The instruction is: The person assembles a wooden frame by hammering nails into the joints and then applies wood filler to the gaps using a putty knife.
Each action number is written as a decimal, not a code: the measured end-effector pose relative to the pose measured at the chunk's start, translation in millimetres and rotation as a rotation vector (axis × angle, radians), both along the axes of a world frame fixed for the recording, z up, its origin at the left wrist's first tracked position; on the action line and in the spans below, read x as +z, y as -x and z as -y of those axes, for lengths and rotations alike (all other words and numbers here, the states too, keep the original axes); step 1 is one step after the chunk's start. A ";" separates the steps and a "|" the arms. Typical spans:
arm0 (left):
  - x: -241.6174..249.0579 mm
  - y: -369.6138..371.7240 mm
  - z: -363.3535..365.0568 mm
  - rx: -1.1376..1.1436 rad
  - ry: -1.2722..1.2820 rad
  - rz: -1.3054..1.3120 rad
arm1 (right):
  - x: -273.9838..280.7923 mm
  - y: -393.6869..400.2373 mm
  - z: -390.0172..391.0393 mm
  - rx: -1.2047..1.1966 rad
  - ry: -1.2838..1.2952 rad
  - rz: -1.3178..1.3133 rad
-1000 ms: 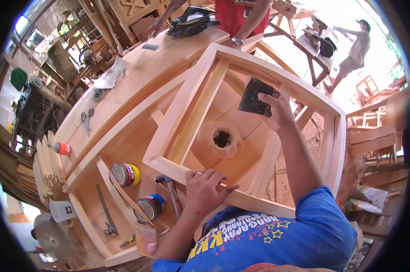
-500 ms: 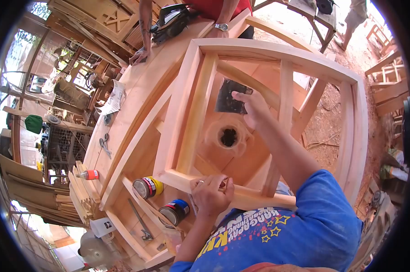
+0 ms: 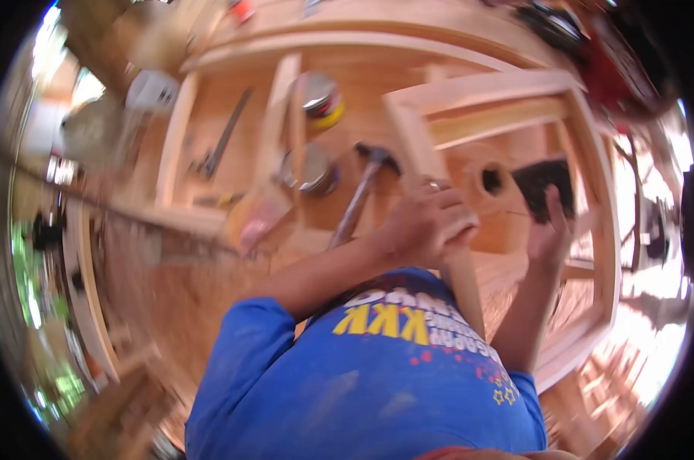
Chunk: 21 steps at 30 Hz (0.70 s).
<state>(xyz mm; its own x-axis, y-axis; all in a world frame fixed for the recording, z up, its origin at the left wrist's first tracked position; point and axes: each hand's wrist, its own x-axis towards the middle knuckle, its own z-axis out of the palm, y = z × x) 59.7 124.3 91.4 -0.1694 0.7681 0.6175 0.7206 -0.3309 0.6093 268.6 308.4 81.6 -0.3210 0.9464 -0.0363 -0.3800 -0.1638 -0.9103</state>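
Note:
My left hand [image 3: 431, 222] is closed on the near rail of a pale wooden frame [image 3: 485, 90], a ring on one finger. Anything else in that palm is hidden. Inside the frame's outline, my right hand [image 3: 550, 226] has its thumb laid against a dark, flat, rectangular piece [image 3: 537, 182]. Its other fingers are mostly hidden. Left of the piece shows a round hole [image 3: 491, 179] in a wooden surface. A hammer [image 3: 368, 176] lies just beyond my left forearm.
Two cans, one with a yellow band [image 3: 320, 101] and one darker [image 3: 312, 170], stand inside a larger wooden framework [image 3: 347, 42]. A long dark tool [image 3: 228, 134] lies left of them. A person in red [image 3: 615, 61] is at the upper right.
My view has swung left and down, so the frame and both hands appear farther right. The hammer has come into view. Both hands stay at the frame.

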 end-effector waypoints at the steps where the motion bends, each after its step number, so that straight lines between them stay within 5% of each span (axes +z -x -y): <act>1: 15.7 7.8 20.2 0.034 -0.026 0.015 | -6.5 0.4 1.3 0.040 -0.006 0.034; 4: 15.3 49.2 78.5 0.303 -0.163 0.064 | -14.4 5.6 6.1 0.086 0.010 0.110; 5: 9.3 73.8 107.7 0.513 -0.110 0.044 | -12.5 6.9 7.7 0.106 0.006 0.116; 7: 4.7 110.7 165.3 0.963 0.046 0.409 | -1.0 13.8 11.8 0.125 -0.018 0.097; 8: -11.6 136.6 195.4 1.132 0.135 0.311 | -2.1 18.7 12.7 0.152 -0.001 0.116; 11: -68.3 201.9 278.5 1.043 0.678 0.311 | -8.9 24.0 7.2 0.148 -0.011 0.213; 15: -52.6 219.7 262.1 0.584 1.348 0.056 | 9.5 35.8 39.8 0.232 0.044 0.108; 21: -88.2 262.9 289.3 0.487 1.111 0.274 | 23.6 7.2 51.7 0.224 0.027 0.056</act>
<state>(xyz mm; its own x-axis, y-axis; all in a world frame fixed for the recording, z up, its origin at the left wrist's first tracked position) -203.2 -165.1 3.2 -0.6037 0.6733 -0.4268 0.4290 0.7257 0.5379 261.3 256.7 105.2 -0.5200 0.8500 -0.0842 -0.2807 -0.2631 -0.9230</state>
